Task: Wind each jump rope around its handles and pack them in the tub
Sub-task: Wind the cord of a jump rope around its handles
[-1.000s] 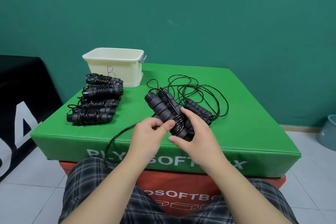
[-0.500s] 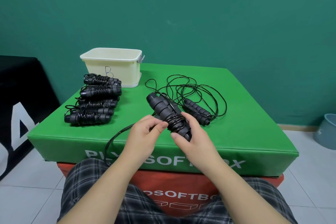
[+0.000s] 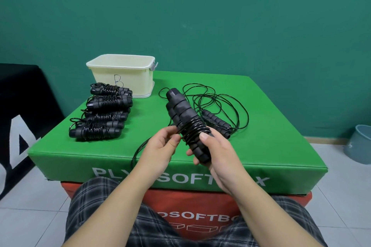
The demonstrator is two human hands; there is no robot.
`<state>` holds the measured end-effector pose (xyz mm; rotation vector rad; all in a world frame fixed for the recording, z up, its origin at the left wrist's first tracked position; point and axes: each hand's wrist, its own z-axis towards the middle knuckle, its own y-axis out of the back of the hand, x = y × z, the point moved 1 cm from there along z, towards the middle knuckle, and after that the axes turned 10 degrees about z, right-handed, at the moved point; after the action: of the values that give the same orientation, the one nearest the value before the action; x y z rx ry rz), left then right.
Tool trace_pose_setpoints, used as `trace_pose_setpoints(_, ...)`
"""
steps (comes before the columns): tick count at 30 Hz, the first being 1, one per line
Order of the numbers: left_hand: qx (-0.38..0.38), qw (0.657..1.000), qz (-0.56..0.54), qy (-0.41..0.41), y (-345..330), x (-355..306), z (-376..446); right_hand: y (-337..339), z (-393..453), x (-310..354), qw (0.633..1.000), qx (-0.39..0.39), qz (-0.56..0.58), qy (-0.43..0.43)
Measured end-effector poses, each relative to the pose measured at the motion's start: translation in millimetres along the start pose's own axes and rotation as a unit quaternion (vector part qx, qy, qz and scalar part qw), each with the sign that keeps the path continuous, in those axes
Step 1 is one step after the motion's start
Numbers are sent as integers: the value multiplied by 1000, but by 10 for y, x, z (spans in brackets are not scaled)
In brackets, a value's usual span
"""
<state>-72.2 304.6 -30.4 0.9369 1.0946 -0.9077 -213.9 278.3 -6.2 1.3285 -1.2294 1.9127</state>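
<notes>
The right hand (image 3: 217,151) grips the paired handles (image 3: 185,120) above the green box (image 3: 271,126); the left hand (image 3: 160,146) pinches the cord (image 3: 138,149) beside the coils. Four wound ropes (image 3: 102,111) lie near the tub (image 3: 122,74).

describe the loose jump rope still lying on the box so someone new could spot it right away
Start at the green box. On its right half, behind the right hand, lies a jump rope with its cord sprawled in open loops. The ropes by the cream tub are wound tight.
</notes>
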Motion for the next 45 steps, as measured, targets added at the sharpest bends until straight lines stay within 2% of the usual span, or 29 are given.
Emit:
trace_pose_setpoints(4,48,997,-62,23,32,-36,-25,6,1,13,1000,27,-2,2)
trace_pose_setpoints(7,21,995,-94,37,55,-105,-39,19,26,30,998,30,-48,5)
trace_pose_setpoints(9,-13,995,-87,50,62,-128,-44,69,59,24,992,2,-121,44)
trace_pose_setpoints(11,-40,996,-55,54,64,-131,-48,110,51,44,971,-18,-201,126)
trace_pose_setpoints(13,-59,997,-12,46,52,-144,-52,139,32,55,935,-24,-288,208)
trace_pose_setpoints(15,-78,996,26,33,29,-167,-48,141,21,52,901,-20,-356,245)
trace_pose_setpoints(19,-125,990,63,12,-5,-205,-57,133,20,10,887,11,-416,201)
trace_pose_setpoints(21,-138,987,87,3,-12,-208,-68,129,25,-15,865,17,-460,201)
trace_pose_setpoints(24,-142,983,119,-18,-20,-225,-87,116,37,-35,836,-3,-506,211)
trace_pose_setpoints(28,-121,979,147,-69,-49,-249,-111,118,37,-67,820,-41,-524,225)
trace_pose_setpoints(32,-99,976,159,-108,-74,-235,-122,150,40,-92,831,-78,-500,229)
trace_pose_setpoints(37,-61,975,157,-148,-78,-190,-118,180,28,-47,860,-77,-453,221)
trace_pose_setpoints(42,21,985,87,-147,-64,-129,-89,216,30,-42,919,-66,-355,158)
trace_pose_setpoints(45,9,976,150,-160,-11,-130,-50,218,39,-35,954,-61,-277,99)
